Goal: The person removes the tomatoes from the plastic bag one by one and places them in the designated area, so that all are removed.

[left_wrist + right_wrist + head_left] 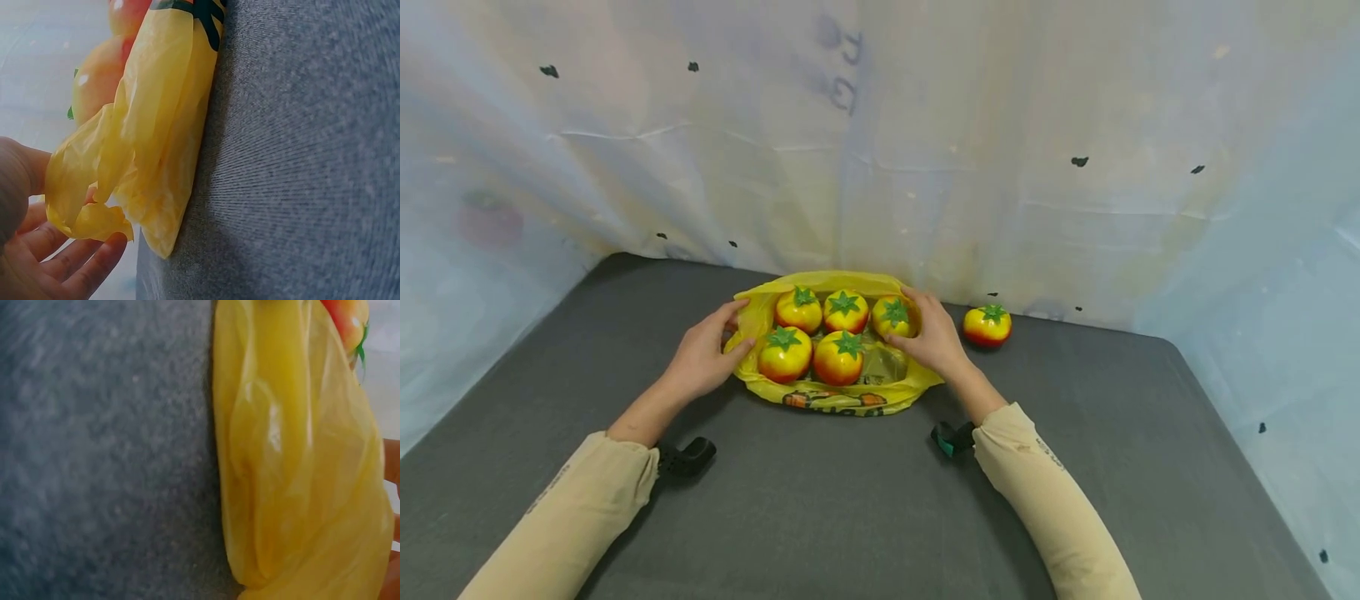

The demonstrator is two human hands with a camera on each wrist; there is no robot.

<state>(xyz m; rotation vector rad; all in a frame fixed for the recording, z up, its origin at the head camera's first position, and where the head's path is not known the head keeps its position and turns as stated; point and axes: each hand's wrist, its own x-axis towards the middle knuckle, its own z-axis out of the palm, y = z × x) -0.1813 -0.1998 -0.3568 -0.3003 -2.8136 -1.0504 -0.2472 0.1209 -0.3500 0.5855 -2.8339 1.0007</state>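
Note:
A yellow plastic bag [841, 403] lies with its mouth spread upward, several glossy yellow-red tomatoes [785, 356] with green star-shaped tops inside. My left hand [703, 346] holds the bag's left rim; in the left wrist view its thumb passes behind a loop of the bag [78, 187], fingers loosely bent beyond it. At the bag's right end, my right hand [936, 335] curves thumb and fingers around the back-right tomato [891, 315]. From the right wrist, the bag's side [281, 462] hides most of that hand, leaving only bits of fingers [392, 462] at the edge.
One more tomato [987, 326] sits outside the bag, to the right of my right hand near the back edge. The dark grey table [820, 508] is bordered by pale plastic sheeting [955, 200] at the back and sides. Black straps [688, 457] hang by both wrists.

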